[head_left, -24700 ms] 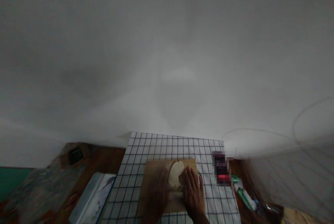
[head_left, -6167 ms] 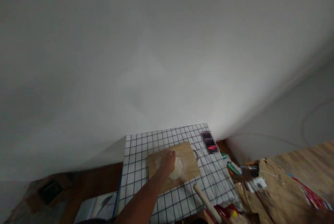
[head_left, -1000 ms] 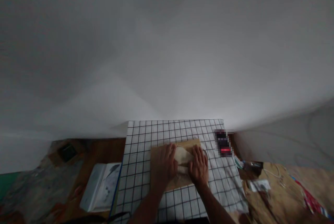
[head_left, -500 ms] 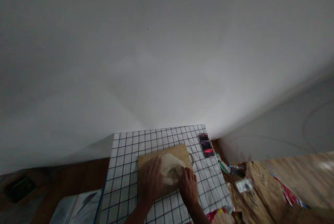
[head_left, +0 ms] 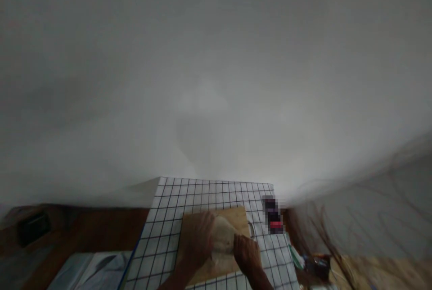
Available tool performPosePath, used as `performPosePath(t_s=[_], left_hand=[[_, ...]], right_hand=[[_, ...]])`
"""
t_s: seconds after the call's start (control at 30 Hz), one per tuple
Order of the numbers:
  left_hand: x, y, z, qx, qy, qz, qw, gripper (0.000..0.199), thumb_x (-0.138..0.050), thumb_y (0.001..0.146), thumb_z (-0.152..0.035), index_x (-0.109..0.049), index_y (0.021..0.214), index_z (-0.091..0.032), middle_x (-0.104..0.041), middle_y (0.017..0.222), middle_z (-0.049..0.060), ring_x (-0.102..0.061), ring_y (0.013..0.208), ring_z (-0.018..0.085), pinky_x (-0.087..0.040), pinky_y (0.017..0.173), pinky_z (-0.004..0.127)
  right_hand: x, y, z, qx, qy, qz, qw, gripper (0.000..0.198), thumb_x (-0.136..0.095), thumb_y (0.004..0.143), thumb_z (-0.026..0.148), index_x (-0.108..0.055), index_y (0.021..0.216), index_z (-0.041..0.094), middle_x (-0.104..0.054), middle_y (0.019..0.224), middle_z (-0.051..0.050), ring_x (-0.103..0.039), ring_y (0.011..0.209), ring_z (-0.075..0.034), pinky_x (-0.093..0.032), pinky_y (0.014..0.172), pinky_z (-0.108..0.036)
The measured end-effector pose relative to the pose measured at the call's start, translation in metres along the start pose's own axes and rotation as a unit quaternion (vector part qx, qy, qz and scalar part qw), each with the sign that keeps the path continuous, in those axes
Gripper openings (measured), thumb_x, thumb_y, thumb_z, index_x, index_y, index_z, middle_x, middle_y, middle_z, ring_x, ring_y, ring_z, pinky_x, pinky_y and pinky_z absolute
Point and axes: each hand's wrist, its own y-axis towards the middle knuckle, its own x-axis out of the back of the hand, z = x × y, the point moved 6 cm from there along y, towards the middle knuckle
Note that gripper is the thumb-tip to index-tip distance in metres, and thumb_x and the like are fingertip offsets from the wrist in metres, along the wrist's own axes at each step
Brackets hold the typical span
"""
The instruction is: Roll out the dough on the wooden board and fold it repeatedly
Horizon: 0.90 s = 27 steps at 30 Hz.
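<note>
Since half a second ago the view has swung, setting the checked tablecloth (head_left: 192,193) lower, and the dough's crumple beside the right hand (head_left: 247,251) looks smoother. The flattened dough (head_left: 223,231) lies between both hands on the wooden cutting board (head_left: 236,215). The right hand is curled in at the dough's right edge — whether it pinches dough or something under its fingers, one cannot tell. The left hand (head_left: 199,240), blurred, reaches over the board's left part, fingers pointing forward; its hold is unclear. A pale band crosses the dough's near part, perhaps a fold or a rolling pin. Working dough this thin probably calls for even pressure from both hands — and a light touch at the edge, lest it tear or bunch.
</note>
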Motion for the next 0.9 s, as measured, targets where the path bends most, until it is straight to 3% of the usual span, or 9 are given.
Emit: performPosePath(t_s=[0.07, 0.2, 0.4, 0.57, 0.73, 0.9], left_hand=[[-0.003, 0.006, 0.002, 0.033, 0.006, 0.005, 0.999, 0.064, -0.042, 0.091, -0.022, -0.042, 0.155, -0.024, -0.055, 0.151, 0.007, -0.047, 0.141, 0.028, -0.031, 0.121, 0.050], [-0.001, 0.009, -0.001, 0.103, 0.009, 0.036, 0.994, 0.060, -0.044, 0.092, -0.022, -0.046, 0.152, -0.020, -0.050, 0.155, 0.010, -0.045, 0.143, 0.029, -0.029, 0.120, 0.052], [0.015, 0.019, -0.012, 0.066, -0.037, 0.111, 0.991, 0.069, -0.046, 0.090, -0.029, -0.036, 0.157, -0.020, -0.040, 0.162, 0.008, -0.034, 0.149, 0.032, -0.023, 0.122, 0.052], [0.017, 0.025, -0.012, 0.063, -0.050, 0.153, 0.985, 0.071, -0.045, 0.091, -0.031, -0.032, 0.159, -0.019, -0.036, 0.164, 0.009, -0.031, 0.151, 0.031, -0.020, 0.123, 0.052], [0.011, 0.025, -0.012, 0.047, -0.049, 0.148, 0.987, 0.071, -0.044, 0.090, -0.029, -0.030, 0.160, -0.020, -0.035, 0.164, 0.008, -0.030, 0.151, 0.030, -0.019, 0.124, 0.052], [0.012, 0.026, -0.014, 0.014, -0.059, 0.152, 0.987, 0.073, -0.047, 0.087, -0.029, -0.033, 0.158, -0.019, -0.034, 0.165, 0.009, -0.029, 0.152, 0.031, -0.019, 0.124, 0.052]], right_hand=[[-0.007, 0.016, -0.008, 0.033, -0.004, 0.011, 0.999, 0.026, -0.047, 0.095, 0.009, -0.069, 0.101, 0.021, -0.070, 0.080, -0.006, -0.063, 0.071, -0.019, -0.048, 0.069, -0.032], [-0.024, 0.034, -0.017, 0.055, 0.023, 0.053, 0.997, 0.026, -0.044, 0.096, 0.015, -0.068, 0.107, 0.019, -0.070, 0.113, -0.014, -0.063, 0.105, -0.029, -0.049, 0.087, -0.044], [-0.034, 0.031, -0.023, 0.083, 0.118, 0.059, 0.988, 0.051, -0.040, 0.098, 0.025, -0.046, 0.148, 0.024, -0.049, 0.152, -0.011, -0.041, 0.142, -0.030, -0.038, 0.111, -0.050], [-0.035, 0.033, -0.024, 0.078, 0.151, 0.099, 0.980, 0.062, -0.039, 0.098, 0.029, -0.028, 0.159, 0.025, -0.035, 0.163, -0.008, -0.029, 0.151, -0.030, -0.030, 0.119, -0.053], [-0.031, 0.024, -0.020, 0.037, 0.146, 0.083, 0.985, 0.064, -0.035, 0.100, 0.033, -0.022, 0.162, 0.022, -0.035, 0.163, -0.010, -0.027, 0.152, -0.031, -0.029, 0.118, -0.056], [-0.027, -0.006, -0.006, -0.025, 0.135, 0.082, 0.987, 0.062, -0.031, 0.104, 0.035, -0.017, 0.163, 0.021, -0.035, 0.163, -0.011, -0.026, 0.153, -0.031, -0.027, 0.118, -0.059]])
